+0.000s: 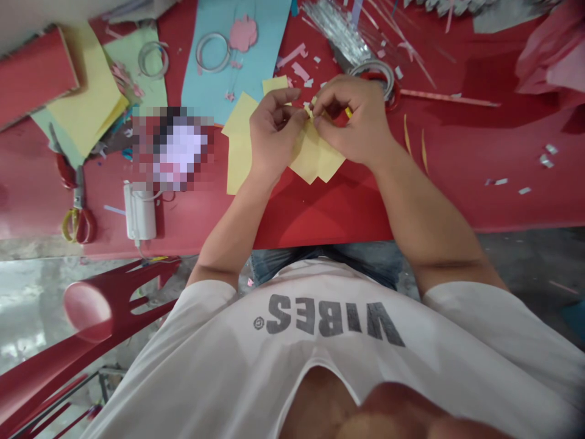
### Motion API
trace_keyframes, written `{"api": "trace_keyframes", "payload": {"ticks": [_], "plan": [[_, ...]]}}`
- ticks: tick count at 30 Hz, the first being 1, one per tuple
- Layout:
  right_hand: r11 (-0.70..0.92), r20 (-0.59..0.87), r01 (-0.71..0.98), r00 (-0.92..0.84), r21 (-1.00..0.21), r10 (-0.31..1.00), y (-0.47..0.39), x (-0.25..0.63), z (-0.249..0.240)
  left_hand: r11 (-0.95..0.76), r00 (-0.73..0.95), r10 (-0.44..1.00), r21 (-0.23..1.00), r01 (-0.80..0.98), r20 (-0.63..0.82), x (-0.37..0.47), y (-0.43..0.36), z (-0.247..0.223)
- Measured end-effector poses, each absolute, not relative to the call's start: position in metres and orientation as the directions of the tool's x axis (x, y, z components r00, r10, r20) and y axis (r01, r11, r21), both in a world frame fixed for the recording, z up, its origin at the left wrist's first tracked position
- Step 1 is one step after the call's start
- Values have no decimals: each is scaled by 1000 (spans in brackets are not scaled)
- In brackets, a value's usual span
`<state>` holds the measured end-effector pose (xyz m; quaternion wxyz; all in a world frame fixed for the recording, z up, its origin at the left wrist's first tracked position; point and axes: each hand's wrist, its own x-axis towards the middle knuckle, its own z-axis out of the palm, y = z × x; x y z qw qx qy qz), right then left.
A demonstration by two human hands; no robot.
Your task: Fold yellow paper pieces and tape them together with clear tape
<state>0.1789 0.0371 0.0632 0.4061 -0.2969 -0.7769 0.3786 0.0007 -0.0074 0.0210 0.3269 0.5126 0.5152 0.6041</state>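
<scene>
Over the red table, my left hand (275,131) and my right hand (355,119) meet with their fingertips almost together. Between them they pinch a small yellow paper piece (309,112), partly hidden by the fingers. Both hands are closed, thumb against forefinger. A bit of brighter yellow (348,113) shows by my right fingers; I cannot make out what it is. Several yellow paper squares (311,160) lie beneath the hands, and more yellow paper (238,161) lies left of my left wrist.
Left are scissors (78,207), a white power bank (139,210) and a blurred-out phone (180,149). Behind lie a blue sheet (192,85), a pink paper flower (244,33), tape rolls (213,52), silver tinsel (340,33) and a striped pencil (450,97). A red chair (119,305) stands lower left.
</scene>
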Motion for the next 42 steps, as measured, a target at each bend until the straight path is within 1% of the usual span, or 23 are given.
{"api": "trace_keyframes", "payload": {"ticks": [4,7,9,12,13,14,16,22,25,29,32,36,40,42], "plan": [[553,431,143,-480,-821,764,39,178,60,-267,-269,916,953,141,296,-5,2,8],[564,458,131,-450,-815,766,41,176,55,-312,-243,908,938,148,340,-11,12,0],[545,453,116,-429,-831,782,43,175,51,-385,-238,875,904,187,422,-15,13,2],[524,456,78,-394,-848,798,45,174,48,-504,-193,798,808,304,570,-15,5,19],[522,453,76,-399,-850,797,45,174,48,-503,-154,801,790,350,578,-14,1,26],[520,448,83,-405,-850,797,46,174,47,-489,-161,796,778,394,583,-13,-3,32],[520,435,112,-417,-847,798,46,174,47,-509,-93,797,746,429,597,-12,-9,40],[573,475,143,-421,-807,773,42,174,46,-508,-40,799,709,489,600,-19,-3,25],[584,495,105,-425,-805,758,42,173,46,-510,-29,810,728,458,586,-18,-2,25],[576,507,55,-413,-815,757,45,172,45,-529,-40,804,746,405,593,-10,-9,36],[528,482,4,-403,-849,778,47,170,43,-507,-79,820,785,357,566,-6,-9,36],[481,449,-16,-389,-876,804,47,171,43,-467,-102,853,836,287,512,-9,-1,22],[429,414,-39,-358,-902,837,54,175,43,-470,-165,843,850,238,513,-15,7,14],[366,356,-36,-343,-930,869,62,178,39,-477,-201,834,855,205,513,-17,7,18]]}}
